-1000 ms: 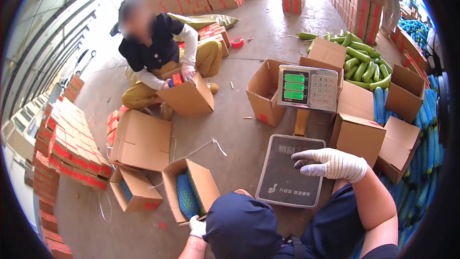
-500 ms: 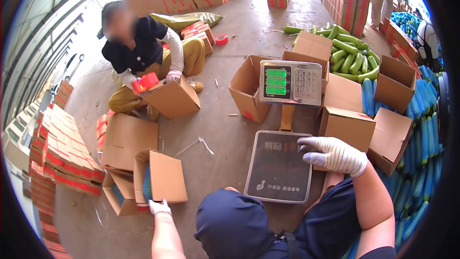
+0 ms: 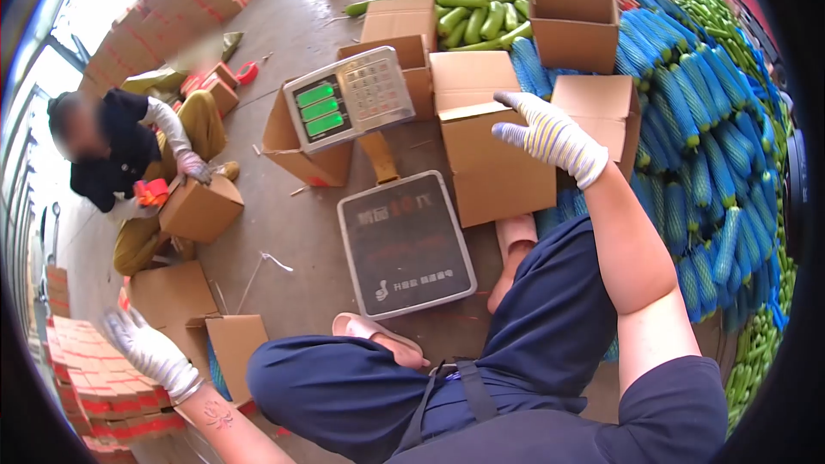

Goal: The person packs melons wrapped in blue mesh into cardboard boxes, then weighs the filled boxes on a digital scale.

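Note:
My left hand [image 3: 150,357], in a striped white glove with grey fingertips, is raised at the lower left beside an open carton [image 3: 239,348]. Its fingers are stretched out and hold nothing. Blue-netted produce shows inside that carton. My right hand [image 3: 554,137], gloved alike, hovers over a tall cardboard box [image 3: 498,167] with raised flaps. The fingers are apart with nothing between them. Between my hands the bare black platform of a floor scale [image 3: 408,249] sits in front of my feet. Its display [image 3: 348,99] is lit green.
Blue-netted long green vegetables [image 3: 709,172] are heaped at the right, and loose ones [image 3: 473,13] lie behind the scale. Open cartons [image 3: 574,30] stand around the scale. Red-taped boxes [image 3: 103,378] are stacked at the left. A co-worker [image 3: 120,146] holds a red tape dispenser against a box.
The view has swung right. My left hand has left the front open carton and risen with fingers spread. My right hand has moved from the platform's edge to above the tall box.

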Action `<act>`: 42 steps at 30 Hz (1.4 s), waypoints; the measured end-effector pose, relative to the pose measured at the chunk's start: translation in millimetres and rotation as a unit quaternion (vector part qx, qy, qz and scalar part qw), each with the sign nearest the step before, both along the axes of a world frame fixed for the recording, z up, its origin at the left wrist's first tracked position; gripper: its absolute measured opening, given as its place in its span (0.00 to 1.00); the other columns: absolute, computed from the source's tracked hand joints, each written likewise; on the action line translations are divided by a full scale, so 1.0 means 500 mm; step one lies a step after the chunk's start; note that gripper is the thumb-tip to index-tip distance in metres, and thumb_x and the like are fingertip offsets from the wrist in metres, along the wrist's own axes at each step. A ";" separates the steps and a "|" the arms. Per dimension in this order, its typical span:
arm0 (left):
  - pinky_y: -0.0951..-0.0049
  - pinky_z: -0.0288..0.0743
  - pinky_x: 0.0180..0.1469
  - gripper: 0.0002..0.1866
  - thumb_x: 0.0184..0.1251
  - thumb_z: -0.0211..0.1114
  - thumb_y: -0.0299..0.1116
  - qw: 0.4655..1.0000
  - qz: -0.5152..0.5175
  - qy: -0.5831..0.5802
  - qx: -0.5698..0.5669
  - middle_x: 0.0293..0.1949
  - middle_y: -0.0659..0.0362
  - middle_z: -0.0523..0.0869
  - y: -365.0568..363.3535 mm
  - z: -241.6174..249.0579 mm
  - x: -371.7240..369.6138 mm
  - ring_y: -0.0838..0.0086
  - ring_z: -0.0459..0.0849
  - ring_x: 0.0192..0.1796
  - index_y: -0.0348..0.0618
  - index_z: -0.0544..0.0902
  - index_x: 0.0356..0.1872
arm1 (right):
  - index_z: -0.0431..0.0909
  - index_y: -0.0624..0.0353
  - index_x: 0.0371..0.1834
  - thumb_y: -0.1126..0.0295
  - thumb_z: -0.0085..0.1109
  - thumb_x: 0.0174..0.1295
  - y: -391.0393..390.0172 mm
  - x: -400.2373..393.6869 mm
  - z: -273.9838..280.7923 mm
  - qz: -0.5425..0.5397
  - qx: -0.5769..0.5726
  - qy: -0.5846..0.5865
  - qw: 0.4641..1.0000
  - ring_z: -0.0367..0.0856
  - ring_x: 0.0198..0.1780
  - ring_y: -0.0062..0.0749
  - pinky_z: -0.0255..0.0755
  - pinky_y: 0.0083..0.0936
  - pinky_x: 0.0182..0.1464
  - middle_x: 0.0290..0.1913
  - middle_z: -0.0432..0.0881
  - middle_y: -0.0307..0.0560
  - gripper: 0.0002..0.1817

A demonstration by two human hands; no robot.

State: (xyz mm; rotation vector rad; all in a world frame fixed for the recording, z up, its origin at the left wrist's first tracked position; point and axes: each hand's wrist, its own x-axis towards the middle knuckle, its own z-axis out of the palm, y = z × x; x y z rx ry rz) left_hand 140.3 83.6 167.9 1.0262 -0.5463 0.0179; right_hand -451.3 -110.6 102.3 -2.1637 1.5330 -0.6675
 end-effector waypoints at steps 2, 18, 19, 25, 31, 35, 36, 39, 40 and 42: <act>0.57 0.57 0.78 0.29 0.79 0.51 0.42 0.978 -0.164 -0.124 0.037 0.72 0.48 0.70 -0.043 0.040 -0.136 0.59 0.68 0.74 0.33 0.64 0.73 | 0.71 0.65 0.68 0.52 0.62 0.67 0.003 -0.048 -0.020 -0.026 0.012 -0.004 1.000 0.73 0.68 0.54 0.65 0.37 0.70 0.66 0.77 0.61 0.34; 0.62 0.69 0.69 0.32 0.72 0.61 0.49 0.469 -0.515 -0.551 0.459 0.66 0.46 0.78 -0.204 -0.183 -0.467 0.53 0.76 0.66 0.40 0.70 0.71 | 0.84 0.55 0.46 0.69 0.56 0.62 -0.019 0.177 -0.221 0.180 -0.082 0.339 0.920 0.77 0.60 0.42 0.70 0.39 0.63 0.52 0.83 0.50 0.12; 0.62 0.67 0.70 0.33 0.73 0.60 0.48 0.481 -0.507 -0.549 0.458 0.67 0.44 0.76 -0.211 -0.185 -0.472 0.51 0.75 0.68 0.39 0.69 0.72 | 0.84 0.55 0.50 0.67 0.52 0.65 -0.048 0.206 -0.237 0.165 -0.069 0.372 0.911 0.71 0.69 0.45 0.62 0.45 0.71 0.59 0.81 0.51 0.15; 0.61 0.68 0.70 0.33 0.73 0.60 0.49 0.476 -0.515 -0.541 0.465 0.66 0.42 0.76 -0.223 -0.173 -0.444 0.49 0.75 0.67 0.39 0.68 0.71 | 0.76 0.52 0.68 0.61 0.44 0.71 -0.133 0.182 -0.248 0.242 -0.088 0.648 0.717 0.56 0.80 0.43 0.34 0.51 0.82 0.75 0.70 0.43 0.25; 0.62 0.69 0.69 0.32 0.72 0.59 0.48 0.502 -0.474 -0.542 0.480 0.66 0.44 0.77 -0.228 -0.179 -0.397 0.52 0.76 0.66 0.38 0.70 0.70 | 0.90 0.52 0.33 0.72 0.54 0.57 -0.182 -0.072 -0.128 0.242 -0.163 0.718 0.632 0.82 0.53 0.42 0.42 0.52 0.81 0.38 0.87 0.44 0.12; 0.61 0.68 0.70 0.33 0.72 0.60 0.49 0.502 -0.469 -0.540 0.486 0.66 0.43 0.77 -0.220 -0.187 -0.378 0.51 0.75 0.67 0.38 0.70 0.70 | 0.88 0.43 0.26 0.67 0.67 0.48 -0.087 -0.058 0.054 0.198 -0.073 0.618 0.757 0.84 0.43 0.37 0.58 0.41 0.74 0.31 0.87 0.38 0.03; 0.61 0.67 0.71 0.33 0.72 0.60 0.49 0.521 -0.457 -0.555 0.461 0.65 0.42 0.77 -0.219 -0.187 -0.372 0.50 0.75 0.68 0.37 0.69 0.70 | 0.87 0.46 0.24 0.69 0.69 0.45 -0.055 -0.033 0.091 0.207 -0.034 0.575 0.791 0.85 0.40 0.40 0.62 0.42 0.72 0.29 0.86 0.41 0.02; 0.57 0.61 0.74 0.33 0.71 0.62 0.48 0.578 -0.383 -0.570 0.441 0.70 0.40 0.71 -0.207 -0.173 -0.371 0.48 0.68 0.73 0.40 0.69 0.72 | 0.87 0.46 0.30 0.70 0.69 0.44 0.035 0.015 0.106 0.239 -0.061 0.443 0.862 0.85 0.38 0.45 0.76 0.40 0.54 0.26 0.84 0.44 0.08; 0.56 0.60 0.75 0.33 0.71 0.62 0.48 0.616 -0.335 -0.571 0.428 0.71 0.40 0.69 -0.202 -0.167 -0.373 0.47 0.65 0.74 0.41 0.69 0.72 | 0.87 0.46 0.30 0.71 0.69 0.43 0.065 0.037 0.098 0.234 -0.077 0.407 0.880 0.85 0.38 0.45 0.79 0.40 0.48 0.25 0.84 0.45 0.09; 0.54 0.56 0.77 0.35 0.70 0.64 0.48 0.637 -0.336 -0.545 0.430 0.74 0.41 0.64 -0.197 -0.171 -0.373 0.46 0.60 0.77 0.43 0.68 0.73 | 0.86 0.47 0.34 0.70 0.68 0.44 0.098 0.076 0.033 0.252 -0.073 0.328 0.907 0.85 0.37 0.46 0.80 0.39 0.40 0.25 0.83 0.46 0.11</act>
